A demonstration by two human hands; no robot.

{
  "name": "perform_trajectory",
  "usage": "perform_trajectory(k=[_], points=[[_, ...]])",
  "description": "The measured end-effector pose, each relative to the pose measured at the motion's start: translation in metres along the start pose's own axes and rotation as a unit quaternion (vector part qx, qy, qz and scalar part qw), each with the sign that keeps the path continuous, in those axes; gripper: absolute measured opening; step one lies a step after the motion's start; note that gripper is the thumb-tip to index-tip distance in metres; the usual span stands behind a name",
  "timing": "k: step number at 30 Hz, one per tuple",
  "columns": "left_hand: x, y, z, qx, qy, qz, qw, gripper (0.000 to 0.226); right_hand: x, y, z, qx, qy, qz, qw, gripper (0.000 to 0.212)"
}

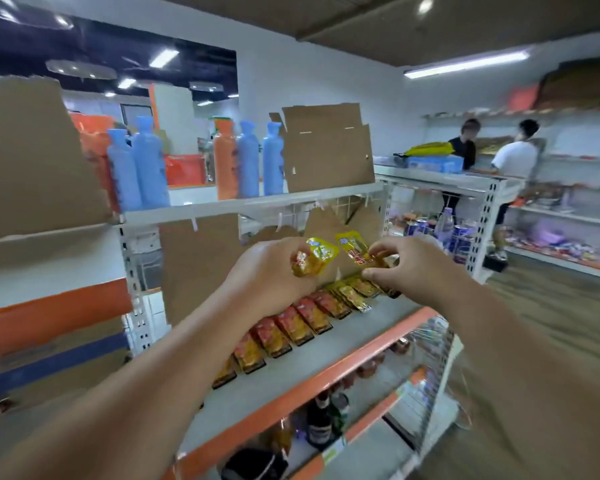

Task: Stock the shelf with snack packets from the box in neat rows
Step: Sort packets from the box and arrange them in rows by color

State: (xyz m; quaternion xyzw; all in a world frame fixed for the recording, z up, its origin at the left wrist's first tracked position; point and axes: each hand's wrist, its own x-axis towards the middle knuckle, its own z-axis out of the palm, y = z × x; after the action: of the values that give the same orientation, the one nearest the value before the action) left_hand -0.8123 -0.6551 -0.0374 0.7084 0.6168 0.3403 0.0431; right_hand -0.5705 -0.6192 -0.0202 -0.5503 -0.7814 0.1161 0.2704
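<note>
The left hand [267, 275] grips a bunch of yellow snack packets [314, 259] above the shelf [343, 348]. The right hand [406, 265] pinches a single yellow packet [352, 249]. It is best laid flat at the far end of the row [302, 323], overlapping its neighbour evenly.

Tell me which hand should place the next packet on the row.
Probably the right. The right hand pinches a single yellow packet just above the yellow end of the row, while the left hand grips a bunch of packets, better kept as supply.
</note>
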Motion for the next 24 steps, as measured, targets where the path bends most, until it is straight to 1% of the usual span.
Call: perform_trajectory(k=[4, 8, 12, 14, 17, 19, 21, 22, 24], points=[[0.023, -0.012, 0.059, -0.012, -0.032, -0.004, 0.999, 0.033, 0.016, 0.047, 0.018, -0.022, -0.012, 0.036, 0.999, 0.039], [0.055, -0.036, 0.116, -0.025, -0.043, -0.023, 0.999, 0.026, 0.05, 0.092, 0.04, -0.026, -0.016, 0.056, 0.998, 0.035], [0.097, -0.065, 0.171, -0.037, -0.053, -0.029, 0.997, 0.028, 0.098, 0.137, 0.069, -0.032, -0.028, 0.082, 0.996, 0.043], [0.116, -0.077, 0.198, -0.053, -0.063, -0.044, 0.996, 0.03, 0.12, 0.155, 0.084, -0.032, -0.037, 0.097, 0.994, 0.039], [0.143, -0.087, 0.231, -0.072, -0.063, -0.044, 0.994, 0.033, 0.151, 0.18, 0.099, -0.011, -0.042, 0.107, 0.993, 0.031], [0.16, -0.09, 0.252, -0.075, -0.064, -0.046, 0.994, 0.034, 0.17, 0.196, 0.106, -0.035, -0.054, 0.108, 0.992, 0.033], [0.175, -0.093, 0.271, -0.082, -0.06, -0.041, 0.994, 0.04, 0.187, 0.215, 0.113, -0.044, -0.064, 0.116, 0.99, 0.038], [0.18, -0.095, 0.281, -0.086, -0.062, -0.046, 0.993, 0.043, 0.195, 0.225, 0.117, -0.042, -0.07, 0.118, 0.99, 0.036], [0.189, -0.096, 0.303, -0.105, -0.074, -0.07, 0.989, 0.041, 0.212, 0.248, 0.124, -0.043, -0.082, 0.119, 0.989, 0.03]])
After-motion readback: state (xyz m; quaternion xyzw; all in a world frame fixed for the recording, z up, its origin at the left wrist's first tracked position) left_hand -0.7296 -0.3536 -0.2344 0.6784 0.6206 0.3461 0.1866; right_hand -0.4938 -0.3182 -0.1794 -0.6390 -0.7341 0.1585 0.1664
